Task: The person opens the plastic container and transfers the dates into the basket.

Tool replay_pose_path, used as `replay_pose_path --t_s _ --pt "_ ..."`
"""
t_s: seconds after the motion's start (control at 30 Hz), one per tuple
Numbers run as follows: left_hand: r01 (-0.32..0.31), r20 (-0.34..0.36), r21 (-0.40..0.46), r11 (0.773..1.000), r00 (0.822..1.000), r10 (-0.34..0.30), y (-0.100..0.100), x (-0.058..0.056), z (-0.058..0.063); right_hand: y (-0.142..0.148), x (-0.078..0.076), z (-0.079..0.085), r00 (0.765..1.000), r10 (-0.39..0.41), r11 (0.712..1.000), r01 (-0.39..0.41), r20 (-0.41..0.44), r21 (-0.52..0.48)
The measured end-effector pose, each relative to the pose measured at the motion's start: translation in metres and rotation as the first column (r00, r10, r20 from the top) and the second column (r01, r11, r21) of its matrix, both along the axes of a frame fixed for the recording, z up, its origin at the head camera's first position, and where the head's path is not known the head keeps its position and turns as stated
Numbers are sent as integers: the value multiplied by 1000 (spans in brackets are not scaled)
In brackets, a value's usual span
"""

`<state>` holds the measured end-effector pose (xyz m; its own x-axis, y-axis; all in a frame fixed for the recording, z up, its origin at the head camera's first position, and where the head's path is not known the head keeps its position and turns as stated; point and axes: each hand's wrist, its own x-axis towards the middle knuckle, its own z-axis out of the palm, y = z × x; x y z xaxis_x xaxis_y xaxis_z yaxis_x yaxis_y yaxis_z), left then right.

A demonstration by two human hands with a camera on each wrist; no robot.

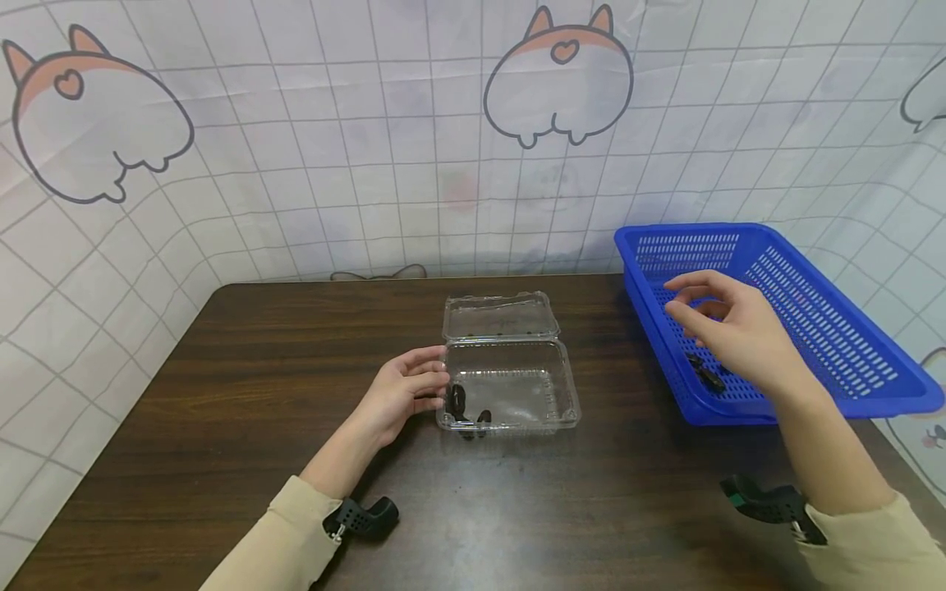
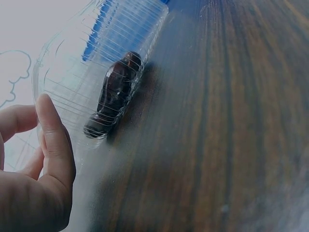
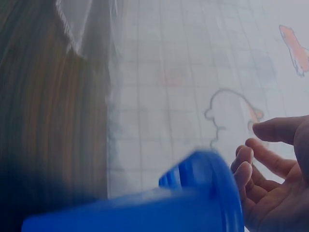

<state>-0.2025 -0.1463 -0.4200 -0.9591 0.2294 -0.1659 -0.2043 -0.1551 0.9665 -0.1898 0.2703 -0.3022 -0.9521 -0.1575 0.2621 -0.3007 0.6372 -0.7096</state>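
Observation:
An open clear plastic clamshell box [image 1: 510, 386] sits mid-table, its lid [image 1: 502, 316] folded back toward the wall. Glossy dark-brown oblong pieces [image 1: 458, 400] lie at its left front; through the wall in the left wrist view, the dark pieces [image 2: 116, 87] look rounded and lie end to end. My left hand [image 1: 402, 394] touches the box's left side with fairly straight fingers, fingertips at the rim. Over the blue basket [image 1: 658, 353] hovers my right hand [image 1: 727, 328], fingers loosely bent and nothing between thumb and fingertips. Below it, more dark pieces [image 1: 709, 377] rest on the basket floor.
The basket, with slotted walls, stands at the right end of the dark wooden table [image 1: 296, 369]. A white grid-patterned cloth [image 1: 355, 164] hangs behind the table. A thin cord [image 1: 377, 275] runs along the table's back edge.

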Motion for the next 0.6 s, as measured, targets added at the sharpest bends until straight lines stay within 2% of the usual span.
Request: replay_pose_path --t_s 0.23,0.6 --pt "2 3 4 1000 1000 -2 0 0 0 -29 -6 -1 996 89 996 -89 1 5" --pt "-2 4 0 1000 1000 2 0 0 0 -71 -14 -11 975 209 978 -208 74 -24"
